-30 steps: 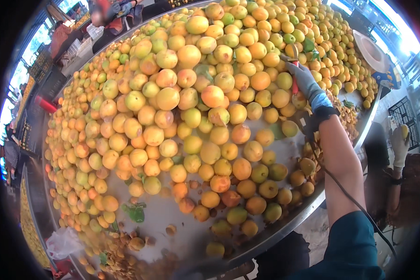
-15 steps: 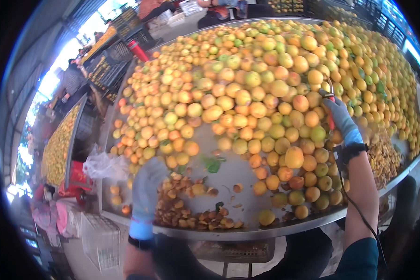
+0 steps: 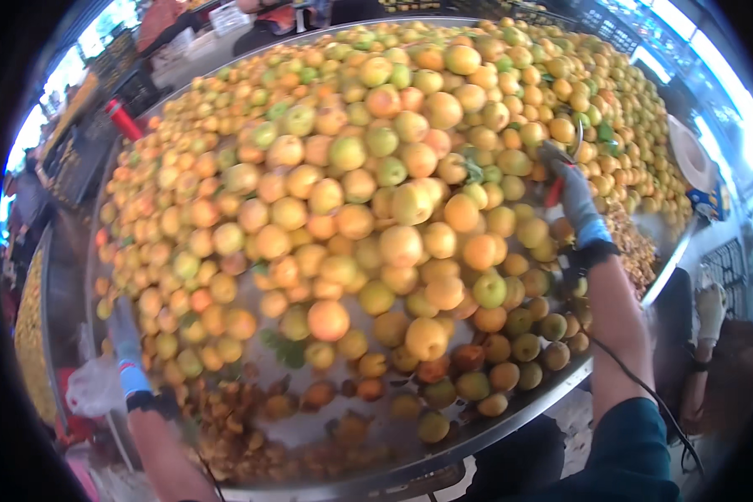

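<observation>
The right hand (image 3: 574, 189) was closed on a tool (image 3: 554, 193), fruit (image 3: 328, 320) to its left. The left hand (image 3: 125, 333), near a bag (image 3: 94, 389), was too blurred to tell its opening or hold.

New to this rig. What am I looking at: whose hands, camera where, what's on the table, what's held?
No robot: these are a person's own gloved hands, seen from a fisheye camera worn on the head, hence the bent edges. The metal table bears heaped yellow-orange fruit. The right hand grips a red-handled tool with a curved end. The left hand is at the heap's left edge; whether it holds anything is unclear. Another person's gloved hand shows far right.
</observation>
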The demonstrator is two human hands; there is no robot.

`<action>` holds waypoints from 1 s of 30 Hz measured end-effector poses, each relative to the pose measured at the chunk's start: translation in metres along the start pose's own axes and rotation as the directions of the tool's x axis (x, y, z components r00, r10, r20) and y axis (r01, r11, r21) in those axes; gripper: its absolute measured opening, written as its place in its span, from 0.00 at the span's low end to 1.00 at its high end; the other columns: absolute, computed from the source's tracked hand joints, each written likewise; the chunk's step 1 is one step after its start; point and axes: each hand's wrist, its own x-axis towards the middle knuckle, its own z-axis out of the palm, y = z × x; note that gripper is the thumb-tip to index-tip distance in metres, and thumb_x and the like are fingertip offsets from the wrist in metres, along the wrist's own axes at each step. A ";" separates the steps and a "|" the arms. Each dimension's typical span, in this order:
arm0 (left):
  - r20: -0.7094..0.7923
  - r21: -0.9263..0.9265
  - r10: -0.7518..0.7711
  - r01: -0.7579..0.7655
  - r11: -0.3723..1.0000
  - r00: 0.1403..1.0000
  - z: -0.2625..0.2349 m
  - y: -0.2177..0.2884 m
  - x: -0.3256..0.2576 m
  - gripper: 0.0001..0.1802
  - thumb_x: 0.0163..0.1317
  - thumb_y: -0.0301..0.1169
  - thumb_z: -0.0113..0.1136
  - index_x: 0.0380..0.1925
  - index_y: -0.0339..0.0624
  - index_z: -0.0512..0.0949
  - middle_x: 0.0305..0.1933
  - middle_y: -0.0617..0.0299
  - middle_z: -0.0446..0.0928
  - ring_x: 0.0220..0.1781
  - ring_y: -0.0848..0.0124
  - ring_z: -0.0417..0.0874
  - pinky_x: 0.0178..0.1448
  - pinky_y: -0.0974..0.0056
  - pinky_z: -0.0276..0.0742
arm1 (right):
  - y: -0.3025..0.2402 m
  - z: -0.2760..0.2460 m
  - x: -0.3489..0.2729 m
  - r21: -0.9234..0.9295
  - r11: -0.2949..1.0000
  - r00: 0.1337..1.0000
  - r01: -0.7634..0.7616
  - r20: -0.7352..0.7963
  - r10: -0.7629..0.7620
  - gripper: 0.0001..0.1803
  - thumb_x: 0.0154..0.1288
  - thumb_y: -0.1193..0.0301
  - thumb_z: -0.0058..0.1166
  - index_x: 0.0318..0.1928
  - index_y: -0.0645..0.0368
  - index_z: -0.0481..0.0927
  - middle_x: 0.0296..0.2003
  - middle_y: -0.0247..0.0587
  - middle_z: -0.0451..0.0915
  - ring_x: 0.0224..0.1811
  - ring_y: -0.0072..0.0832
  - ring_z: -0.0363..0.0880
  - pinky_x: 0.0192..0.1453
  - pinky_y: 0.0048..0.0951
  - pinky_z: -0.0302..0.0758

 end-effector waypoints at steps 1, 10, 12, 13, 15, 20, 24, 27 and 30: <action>-0.213 -0.486 -0.072 -0.042 0.873 0.974 0.002 0.037 0.003 0.27 0.74 0.39 0.40 0.69 0.42 0.59 0.70 0.47 0.63 0.71 0.54 0.65 0.71 0.57 0.63 | -0.007 -0.004 -0.002 -0.005 0.999 0.998 -0.035 -0.054 0.034 0.23 0.70 0.69 0.48 0.62 0.63 0.73 0.56 0.42 0.79 0.55 0.27 0.78 0.62 0.26 0.71; -0.417 -0.716 0.236 -0.477 0.510 0.878 -0.128 0.209 -0.047 0.31 0.70 0.33 0.46 0.71 0.41 0.54 0.72 0.51 0.60 0.72 0.59 0.62 0.74 0.60 0.58 | -0.007 0.104 0.011 -0.367 0.922 0.983 -0.127 0.076 0.166 0.24 0.64 0.60 0.58 0.58 0.55 0.78 0.41 0.30 0.80 0.40 0.19 0.75 0.46 0.23 0.73; -0.481 -0.683 0.291 -0.562 0.467 0.827 -0.150 0.238 -0.055 0.32 0.69 0.32 0.48 0.71 0.40 0.54 0.71 0.52 0.61 0.72 0.60 0.62 0.75 0.61 0.57 | 0.000 0.112 0.012 -0.351 0.933 0.987 -0.082 0.103 0.126 0.22 0.64 0.60 0.57 0.55 0.56 0.80 0.37 0.30 0.81 0.38 0.18 0.74 0.45 0.23 0.73; -0.511 -0.671 0.297 -0.590 0.449 0.807 -0.159 0.243 -0.064 0.32 0.68 0.32 0.49 0.71 0.40 0.54 0.71 0.53 0.61 0.72 0.61 0.62 0.75 0.61 0.57 | -0.001 0.124 0.013 -0.330 0.936 0.974 -0.124 0.142 0.179 0.22 0.65 0.60 0.57 0.55 0.58 0.80 0.41 0.32 0.81 0.43 0.20 0.75 0.51 0.24 0.72; -0.532 -0.665 0.301 -0.610 0.431 0.792 -0.177 0.243 -0.079 0.32 0.68 0.32 0.49 0.70 0.39 0.55 0.71 0.53 0.62 0.72 0.61 0.63 0.75 0.61 0.57 | -0.003 0.170 -0.004 -0.316 0.938 0.951 -0.139 0.222 0.216 0.22 0.66 0.62 0.57 0.55 0.60 0.79 0.45 0.34 0.81 0.47 0.22 0.75 0.55 0.24 0.72; -0.572 -0.722 0.284 -0.637 0.271 0.769 -0.242 0.284 -0.110 0.27 0.71 0.35 0.46 0.67 0.38 0.60 0.69 0.53 0.64 0.71 0.62 0.63 0.74 0.61 0.57 | -0.021 0.233 -0.053 -0.390 0.921 0.970 -0.014 0.217 0.107 0.25 0.61 0.55 0.56 0.56 0.52 0.79 0.43 0.47 0.83 0.46 0.37 0.82 0.54 0.33 0.75; -0.604 -0.747 0.249 -0.647 0.156 0.757 -0.298 0.303 -0.133 0.24 0.73 0.37 0.43 0.65 0.36 0.65 0.68 0.52 0.66 0.71 0.62 0.64 0.74 0.61 0.58 | -0.043 0.261 -0.083 -0.543 0.805 0.923 0.239 0.384 -0.015 0.25 0.63 0.55 0.51 0.60 0.44 0.76 0.48 0.45 0.81 0.51 0.44 0.79 0.57 0.37 0.74; -0.594 -0.783 0.192 -0.616 0.083 0.781 -0.329 0.284 -0.152 0.24 0.74 0.38 0.42 0.63 0.35 0.68 0.67 0.52 0.67 0.71 0.63 0.65 0.73 0.61 0.58 | -0.108 0.266 -0.105 -0.521 0.809 0.896 0.274 0.445 -0.017 0.23 0.64 0.58 0.53 0.59 0.48 0.77 0.46 0.46 0.82 0.49 0.41 0.80 0.54 0.37 0.75; -0.576 -0.807 0.188 -0.590 0.023 0.795 -0.332 0.269 -0.194 0.23 0.75 0.39 0.41 0.60 0.34 0.71 0.64 0.52 0.71 0.68 0.63 0.68 0.72 0.61 0.61 | -0.131 0.198 -0.107 -0.314 0.928 0.958 0.201 0.261 -0.119 0.23 0.68 0.61 0.52 0.60 0.57 0.74 0.44 0.41 0.83 0.49 0.32 0.80 0.51 0.31 0.77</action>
